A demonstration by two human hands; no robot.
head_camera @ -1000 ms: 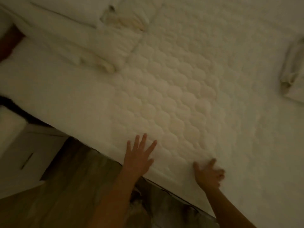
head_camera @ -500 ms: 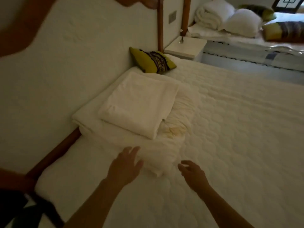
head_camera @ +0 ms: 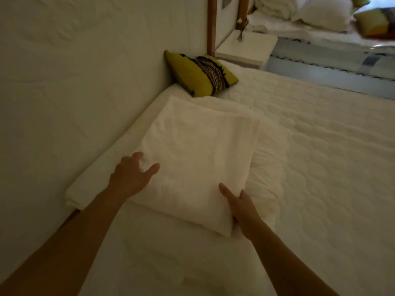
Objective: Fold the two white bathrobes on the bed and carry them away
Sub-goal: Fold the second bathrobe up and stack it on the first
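— 2 bare hands are on the folded white square bundle of cloth, right? How do they hold it?

— The right hand clasps the bundle's near right corner: thumb lying on top, fingers tucked out of sight under the edge. The left hand rests at the near left edge with fingers spread and loosely curved, touching the cloth; I cannot tell whether it pinches anything.

— And where does the bundle lie?

— On a second, flatter layer of crumpled white cloth, which sticks out past it on the right side and the far side. Whether these 2 layers are the bathrobes, the dim light does not let me say. Both sit at the head edge of the white quilted mattress, against the pale headboard wall.

— Anything else along that edge?

— 1 olive-green cushion with a dark patterned band leans in the far corner, just beyond the cloth. Past that corner stands a white bedside table, and beyond it another bed with white pillows.
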